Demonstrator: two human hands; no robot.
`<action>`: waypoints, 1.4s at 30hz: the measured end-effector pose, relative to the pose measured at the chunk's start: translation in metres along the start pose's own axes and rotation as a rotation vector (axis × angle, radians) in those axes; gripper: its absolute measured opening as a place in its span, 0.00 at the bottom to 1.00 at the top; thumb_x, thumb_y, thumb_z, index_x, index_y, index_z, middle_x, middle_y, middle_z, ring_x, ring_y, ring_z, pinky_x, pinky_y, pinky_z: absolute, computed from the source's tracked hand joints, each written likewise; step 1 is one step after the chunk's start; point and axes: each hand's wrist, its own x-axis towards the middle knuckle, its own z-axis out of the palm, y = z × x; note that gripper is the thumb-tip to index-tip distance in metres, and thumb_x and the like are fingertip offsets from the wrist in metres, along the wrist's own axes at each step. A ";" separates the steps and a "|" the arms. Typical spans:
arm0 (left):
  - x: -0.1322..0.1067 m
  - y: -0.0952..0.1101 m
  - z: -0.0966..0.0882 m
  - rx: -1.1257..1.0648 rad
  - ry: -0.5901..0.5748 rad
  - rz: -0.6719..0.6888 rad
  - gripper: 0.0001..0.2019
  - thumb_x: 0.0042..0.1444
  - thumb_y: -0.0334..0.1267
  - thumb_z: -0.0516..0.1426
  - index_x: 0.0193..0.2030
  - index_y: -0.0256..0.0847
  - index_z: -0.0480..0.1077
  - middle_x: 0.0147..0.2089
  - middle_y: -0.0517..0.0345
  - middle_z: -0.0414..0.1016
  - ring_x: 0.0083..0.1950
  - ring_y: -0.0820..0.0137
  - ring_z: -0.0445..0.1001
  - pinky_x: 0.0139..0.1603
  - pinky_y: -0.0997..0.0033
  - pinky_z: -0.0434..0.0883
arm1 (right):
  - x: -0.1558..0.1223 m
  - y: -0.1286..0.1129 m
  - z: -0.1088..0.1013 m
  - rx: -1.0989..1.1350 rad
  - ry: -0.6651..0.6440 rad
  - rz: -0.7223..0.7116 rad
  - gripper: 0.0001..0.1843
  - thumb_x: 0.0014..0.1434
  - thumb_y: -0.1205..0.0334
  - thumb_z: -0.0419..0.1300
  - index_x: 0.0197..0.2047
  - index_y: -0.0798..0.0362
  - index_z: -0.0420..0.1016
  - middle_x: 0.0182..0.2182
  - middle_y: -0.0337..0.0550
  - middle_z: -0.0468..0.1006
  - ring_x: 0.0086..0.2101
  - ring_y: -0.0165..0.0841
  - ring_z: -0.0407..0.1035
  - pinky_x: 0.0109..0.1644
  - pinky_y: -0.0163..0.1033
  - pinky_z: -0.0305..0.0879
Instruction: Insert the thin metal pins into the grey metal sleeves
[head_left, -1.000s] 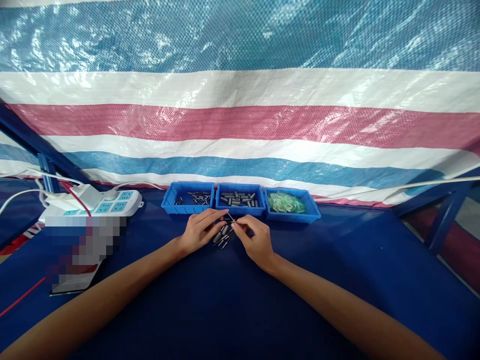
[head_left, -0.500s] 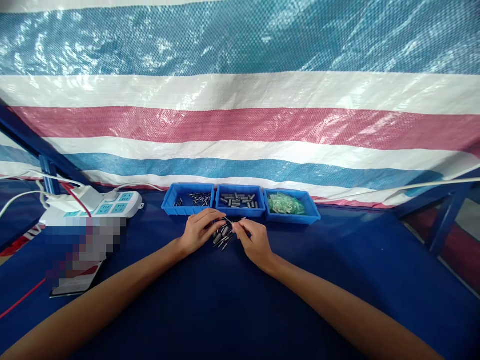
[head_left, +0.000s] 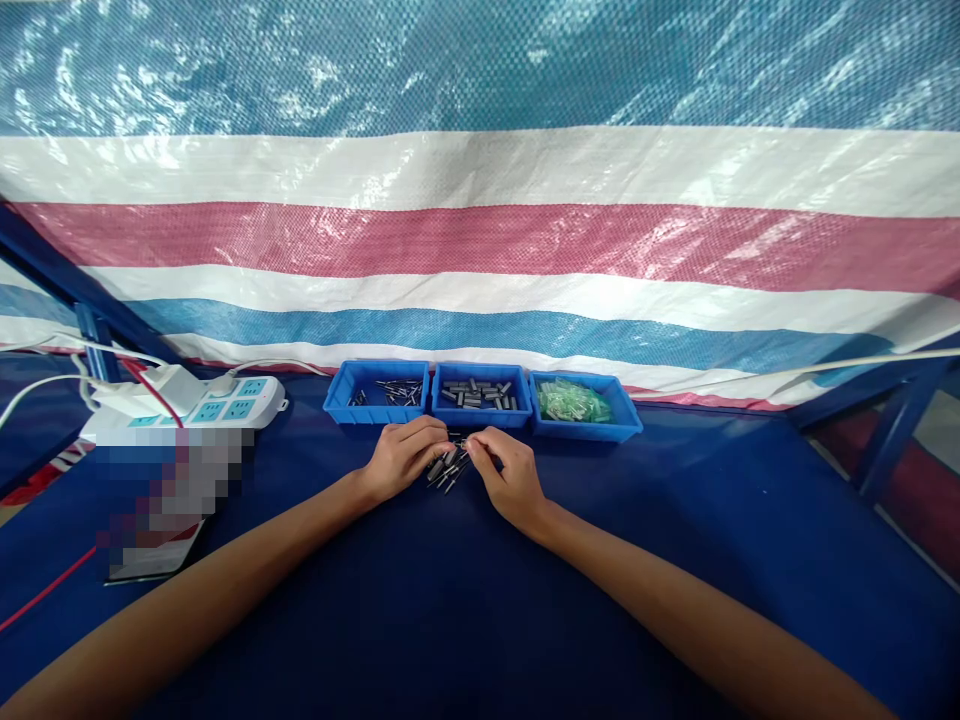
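Note:
My left hand (head_left: 405, 460) is closed in a pinch, its fingertips over the left side of a small pile of parts. Close beside it, my right hand (head_left: 514, 478) pinches too, thumb against forefinger. A small thin metal piece (head_left: 460, 444) shows between the two sets of fingertips; most of it is hidden. Under and between the hands lie loose thin metal pins (head_left: 452, 478) and dark grey cylinders (head_left: 437, 468) on the blue tabletop (head_left: 465, 600).
Behind the hands stand three blue bins: the left bin (head_left: 375, 413) holds metal pins, the middle bin (head_left: 480, 415) dark grey cylinders, the right bin (head_left: 585, 431) green translucent pieces. A white power strip (head_left: 259, 400) with cables lies left, near a partly blurred flat device (head_left: 150, 560).
My fingertips have come closer together over the pile, and the thin metal piece between them shows less. The whole view has shifted slightly.

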 end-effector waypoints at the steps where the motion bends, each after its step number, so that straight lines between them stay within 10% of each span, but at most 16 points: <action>1: 0.000 0.000 0.000 -0.004 -0.003 -0.004 0.06 0.61 0.35 0.53 0.35 0.37 0.69 0.33 0.56 0.74 0.33 0.76 0.73 0.31 0.80 0.66 | 0.000 0.000 0.000 0.000 -0.005 -0.005 0.12 0.64 0.61 0.49 0.34 0.54 0.71 0.27 0.41 0.72 0.27 0.30 0.65 0.33 0.35 0.60; 19: -0.007 0.005 0.002 -0.164 0.142 -0.134 0.04 0.57 0.27 0.55 0.40 0.37 0.67 0.44 0.50 0.78 0.41 0.70 0.78 0.34 0.78 0.73 | -0.001 0.004 0.005 -0.081 -0.067 -0.036 0.19 0.64 0.59 0.50 0.21 0.53 0.64 0.18 0.37 0.65 0.21 0.28 0.60 0.28 0.35 0.55; 27: -0.002 0.004 0.000 -0.040 0.084 -0.089 0.09 0.62 0.29 0.51 0.46 0.38 0.68 0.34 0.56 0.75 0.33 0.76 0.74 0.32 0.80 0.68 | -0.002 0.002 0.002 -0.075 0.006 -0.047 0.16 0.64 0.60 0.50 0.25 0.54 0.67 0.20 0.37 0.65 0.22 0.28 0.60 0.29 0.35 0.56; 34: -0.008 -0.004 0.005 0.016 0.028 -0.031 0.12 0.63 0.32 0.49 0.52 0.39 0.65 0.33 0.57 0.75 0.29 0.77 0.74 0.28 0.81 0.67 | -0.003 0.001 0.002 0.027 0.009 -0.043 0.11 0.63 0.62 0.51 0.47 0.54 0.69 0.31 0.41 0.72 0.25 0.28 0.66 0.29 0.33 0.63; 42: -0.008 -0.002 0.005 -0.004 0.018 0.040 0.09 0.63 0.34 0.50 0.49 0.39 0.64 0.34 0.56 0.78 0.30 0.75 0.77 0.29 0.80 0.70 | -0.004 0.007 0.005 -0.014 -0.083 -0.154 0.10 0.64 0.62 0.50 0.38 0.53 0.72 0.29 0.42 0.74 0.27 0.29 0.67 0.33 0.34 0.63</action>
